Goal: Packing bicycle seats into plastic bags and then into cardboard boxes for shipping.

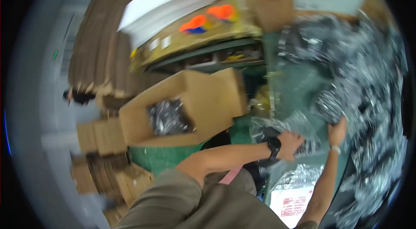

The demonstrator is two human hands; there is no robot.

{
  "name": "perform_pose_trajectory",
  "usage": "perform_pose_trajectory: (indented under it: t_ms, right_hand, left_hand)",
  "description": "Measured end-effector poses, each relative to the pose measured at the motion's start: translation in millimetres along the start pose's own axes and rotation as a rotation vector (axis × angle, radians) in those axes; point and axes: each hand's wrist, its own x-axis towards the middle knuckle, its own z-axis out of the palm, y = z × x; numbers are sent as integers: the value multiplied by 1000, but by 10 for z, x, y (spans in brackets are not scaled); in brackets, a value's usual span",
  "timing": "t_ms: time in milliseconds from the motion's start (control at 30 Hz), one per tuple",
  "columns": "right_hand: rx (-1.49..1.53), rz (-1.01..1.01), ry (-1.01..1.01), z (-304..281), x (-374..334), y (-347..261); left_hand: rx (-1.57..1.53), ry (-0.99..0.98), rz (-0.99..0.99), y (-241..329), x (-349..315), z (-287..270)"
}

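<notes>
Over the green bench (299,81) we reach with both arms toward its right side, where a big heap of clear plastic bags (368,86) holding dark parts covers the surface up to the far and right edges. Our left hand (289,144), with a black watch (274,146) on the wrist, lies on a clear plastic bag (284,131) near the front edge of the bench; its fingers (300,139) curl down onto the film, but the blur keeps us from telling whether they pinch it or only press on it. Our right hand (337,131) is just beside it, raised against the edge of the heap, and we cannot tell how its fingers are set. At the left end of the bench stands an open cardboard box (190,107), tilted, with more of the dark bagged parts inside. Beyond it, flat cardboard sheets (102,47) are stacked high, and small folded cartons (104,164) lie on the floor to the left.
</notes>
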Motion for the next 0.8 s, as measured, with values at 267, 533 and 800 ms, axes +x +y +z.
perform_pose_trajectory:
  t_ms: [267,533,800]
  right_hand:
    - [-144,275,-208,-117,-445,-1000]
    - [697,241,-262,-676,-1555,-2868]
    - [673,-66,-1022,-574,-2629,-5693]
  left_hand:
    - [-396,727,-597,-278,-3011,-2389]
    - [-265,635,-1235,-3074,-4535,-1659]
    - [-549,393,-1159,-4238,-3810,-648]
